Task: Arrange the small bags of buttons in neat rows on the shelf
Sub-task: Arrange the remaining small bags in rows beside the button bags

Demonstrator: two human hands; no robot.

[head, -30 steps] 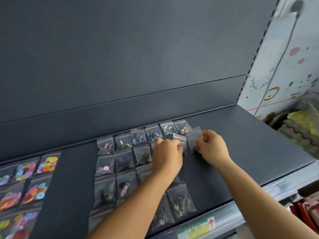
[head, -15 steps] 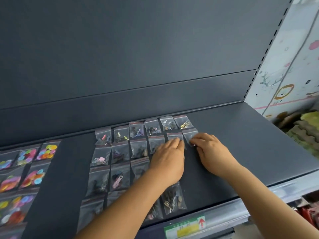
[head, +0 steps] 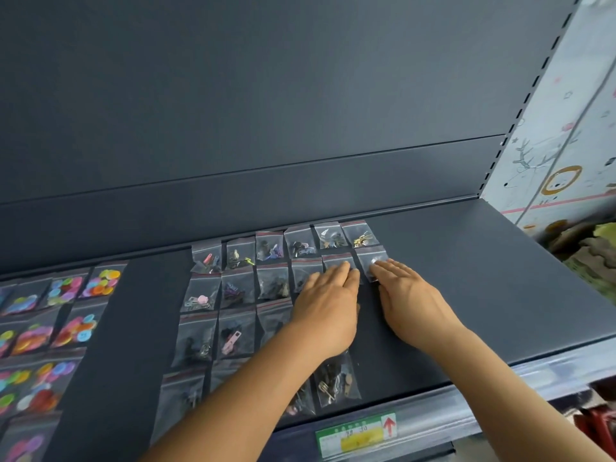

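A shop aisle, seen at a display shelf.

The dark metal shelf (head: 466, 278) has a slotted upright (head: 520, 115) at its right edge and a clear price rail (head: 500, 391) along its near edge carrying a green-and-yellow price label (head: 356, 435) with a red arrow. Small clear zip bags (head: 270, 281) lie in rows like stock, with bags of bright buttons (head: 70, 328) at left.

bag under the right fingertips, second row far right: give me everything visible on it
The small bag is clear, glossy plastic with a red strip across its zip top. It lies flat on the dark shelf, ending the second row, just below the back-row bag with gold pieces. Its contents are too glare-washed to identify. The right hand rests straight fingertips on its lower right corner; the left hand covers the neighbouring bag.
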